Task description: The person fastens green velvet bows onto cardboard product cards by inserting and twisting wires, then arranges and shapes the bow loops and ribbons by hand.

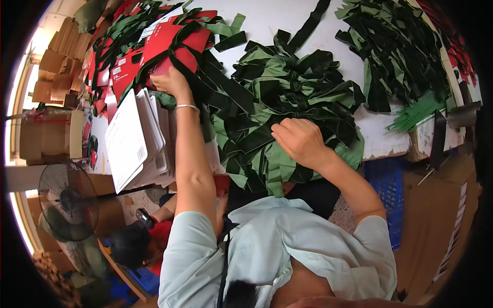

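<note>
My left hand (172,83) is at a red card (187,60) with a dark green ribbon around it, its fingers partly hidden by the card's lower edge. Below that hand leans a stack of white printed cards (134,141). In the middle of the table lies a big heap of green velvet ribbons (287,87). Over the front part of this heap is my right hand (298,137), fingers curled together; whether a ribbon is pinched in them is too small to make out.
More ribbons (390,46) and green wire ties (418,114) lie on the white table (380,134) at right. A fan (68,201) and a person in red (159,238) are at lower left. Cardboard boxes (49,134) stand left; a blue crate (385,195) is below right.
</note>
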Demonstrator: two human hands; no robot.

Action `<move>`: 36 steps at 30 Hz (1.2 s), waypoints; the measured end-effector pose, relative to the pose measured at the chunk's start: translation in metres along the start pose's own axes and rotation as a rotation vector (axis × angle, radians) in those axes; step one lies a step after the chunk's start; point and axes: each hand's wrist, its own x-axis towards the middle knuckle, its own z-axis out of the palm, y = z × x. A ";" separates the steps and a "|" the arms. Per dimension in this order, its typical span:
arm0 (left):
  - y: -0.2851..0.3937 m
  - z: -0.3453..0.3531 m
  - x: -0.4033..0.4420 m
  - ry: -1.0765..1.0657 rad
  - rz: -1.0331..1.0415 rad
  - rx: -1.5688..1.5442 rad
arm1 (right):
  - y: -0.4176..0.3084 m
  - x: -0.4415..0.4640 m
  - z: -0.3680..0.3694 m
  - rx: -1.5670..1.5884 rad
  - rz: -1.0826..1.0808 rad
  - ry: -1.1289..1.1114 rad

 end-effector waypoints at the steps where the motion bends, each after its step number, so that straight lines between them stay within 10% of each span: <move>1: 0.002 -0.002 -0.012 0.015 0.287 0.195 | -0.001 -0.002 0.000 0.004 0.010 0.000; 5: 0.019 0.011 -0.028 -0.244 0.605 0.350 | 0.002 0.000 0.001 0.011 0.021 0.003; 20: -0.034 0.107 0.063 -0.556 0.341 0.920 | 0.006 -0.004 0.006 -0.043 0.020 -0.017; 30: 0.093 -0.035 -0.065 -0.591 0.493 -0.318 | -0.004 -0.008 -0.039 -0.257 -0.096 0.223; 36: 0.132 -0.119 -0.152 -0.906 0.968 -0.294 | 0.013 -0.009 -0.076 -0.477 0.098 0.092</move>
